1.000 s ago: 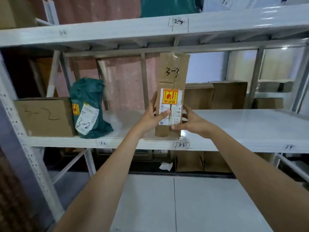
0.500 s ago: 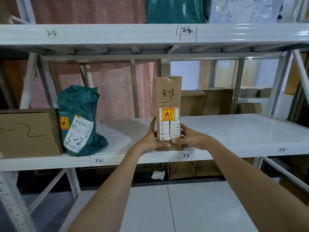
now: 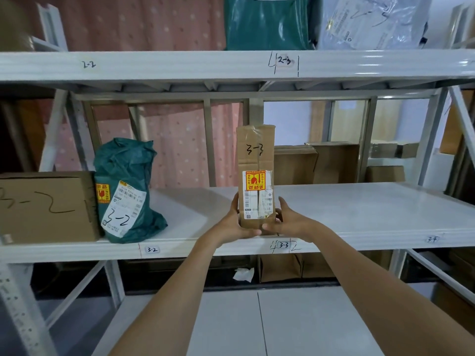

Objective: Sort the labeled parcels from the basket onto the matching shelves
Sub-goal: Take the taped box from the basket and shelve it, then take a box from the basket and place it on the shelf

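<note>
Tall cardboard parcel (image 3: 255, 176), handwritten "3-3", is standing upright on end at the front edge of the middle shelf (image 3: 359, 214), right above the "3-3" tag (image 3: 283, 244) on the shelf lip; the matching tag is probably why it's going here. Marking is facing out, likely so it stays readable. Shipping label and yellow-red sticker are sitting on its lower front.

Left hand (image 3: 235, 222) is pressing the parcel's lower left side, right hand (image 3: 288, 222) the lower right, fingers curled around the base from both sides, thumbs near the front. Looks like they're steadying it because a narrow box on end could tip. Can't tell whether the base is fully resting on the shelf or hovering a touch.

Further left, well apart, green poly bag (image 3: 126, 191) marked "3-2" is leaning beside a brown box (image 3: 46, 206) marked "3-2", both above the "3-2" tag (image 3: 152, 250). Upper shelf (image 3: 180, 64) is carrying "2-2" and "2-3" markings, with bags above. Basket is not in view.
</note>
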`<state>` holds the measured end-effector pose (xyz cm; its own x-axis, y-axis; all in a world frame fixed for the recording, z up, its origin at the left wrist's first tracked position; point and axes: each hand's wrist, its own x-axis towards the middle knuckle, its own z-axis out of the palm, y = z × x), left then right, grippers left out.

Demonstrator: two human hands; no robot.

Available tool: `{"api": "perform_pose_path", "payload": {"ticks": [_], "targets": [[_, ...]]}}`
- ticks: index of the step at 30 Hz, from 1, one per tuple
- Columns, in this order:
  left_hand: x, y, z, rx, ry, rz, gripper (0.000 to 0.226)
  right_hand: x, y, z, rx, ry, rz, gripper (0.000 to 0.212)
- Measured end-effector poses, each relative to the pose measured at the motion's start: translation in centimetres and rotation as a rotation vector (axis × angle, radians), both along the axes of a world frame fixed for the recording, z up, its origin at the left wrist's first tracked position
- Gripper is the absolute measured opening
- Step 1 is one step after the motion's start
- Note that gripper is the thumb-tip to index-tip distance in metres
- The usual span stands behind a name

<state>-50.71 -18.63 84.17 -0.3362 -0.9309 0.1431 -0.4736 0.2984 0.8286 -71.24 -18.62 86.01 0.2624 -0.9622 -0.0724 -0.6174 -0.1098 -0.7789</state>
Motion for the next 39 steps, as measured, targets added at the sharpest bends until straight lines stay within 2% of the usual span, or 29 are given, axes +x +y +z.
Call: {"api": "perform_pose_path", "payload": {"ticks": [3, 5, 6, 8, 10, 11, 13, 15, 21, 30, 35, 39], "targets": [[0.1, 0.9, 0.2, 0.033, -0.014, 0.046, 0.132, -0.3, 1.2, 0.1, -0.015, 0.012, -0.040, 0.118], [0.0, 2.3, 0.3, 0.007, -0.034, 0.129, 0.123, -0.1, 3.0, -0.2, -0.099, -0.025, -0.092, 0.106], [-0.2, 3.2, 0.1, -0.047, -0.050, 0.199, 0.112, 0.1, 4.0, -0.8, -0.188, -0.027, -0.150, 0.096], [0.0, 5.2, -1.4, -0.227, -0.163, 0.401, 0.084, 0.7, 5.9, -3.2, -0.472, 0.152, -0.252, 0.075], [0.7, 7.4, -4.3, -0.400, -0.375, 0.549, 0.068, 1.4, 7.4, -6.7, -0.743, 0.361, -0.229, 0.065], [1.4, 8.6, -6.3, -0.456, -0.447, 0.589, 0.064, 1.9, 8.2, -8.4, -0.815, 0.395, -0.187, 0.064], [2.7, 11.2, -10.1, -0.444, -0.520, 0.652, 0.064, 3.5, 9.7, -11.7, -0.869, 0.420, -0.108, 0.065], [4.1, 14.1, -13.6, -0.320, -0.569, 0.709, 0.070, 5.6, 11.2, -14.7, -0.815, 0.442, -0.047, 0.068], [9.6, 24.4, -22.7, 0.138, -0.709, 0.810, 0.060, 12.7, 15.7, -23.6, -0.492, 0.610, 0.235, 0.073], [20.6, 41.8, -32.3, 0.657, -0.653, 0.986, 0.062, 22.7, 24.8, -32.3, -0.222, 0.769, 0.569, 0.072], [26.9, 48.8, -36.4, 0.845, -0.566, 0.993, 0.064, 29.5, 28.1, -35.3, -0.166, 0.825, 0.624, 0.071], [31.1, 51.0, -38.1, 0.868, -0.511, 0.957, 0.064, 34.9, 30.6, -37.0, -0.110, 0.852, 0.635, 0.070]]}}
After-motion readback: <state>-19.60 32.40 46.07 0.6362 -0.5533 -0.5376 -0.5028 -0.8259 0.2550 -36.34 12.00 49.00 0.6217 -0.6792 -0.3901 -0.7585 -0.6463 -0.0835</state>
